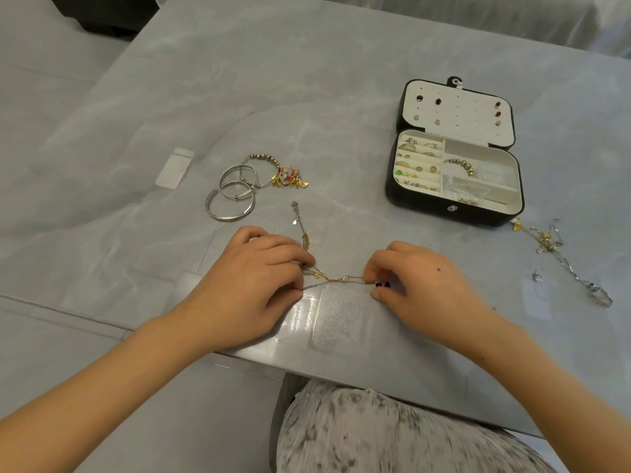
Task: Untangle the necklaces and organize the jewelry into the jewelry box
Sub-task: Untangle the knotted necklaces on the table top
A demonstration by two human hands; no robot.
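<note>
— Nearest first: what's there?
— Mottled grey fabric [392, 435] on the lap, then both hands at the counter's [273, 97] near edge.
— Holding?
— Left hand [252, 285] and right hand [420, 285] each pinch the tangled gold necklaces [336, 278], stretched between them over a clear pouch [341, 319].
— Around?
— Silver bangles [230, 203] and a charm bracelet [273, 169] far left. The open jewelry box [426, 203] is far right, with a silver chain tangle [563, 261] near its right corner.

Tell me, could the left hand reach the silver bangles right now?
Probably yes: the silver bangles lie just beyond the left hand, nothing between, though it must first release the chains it pinches.
</note>
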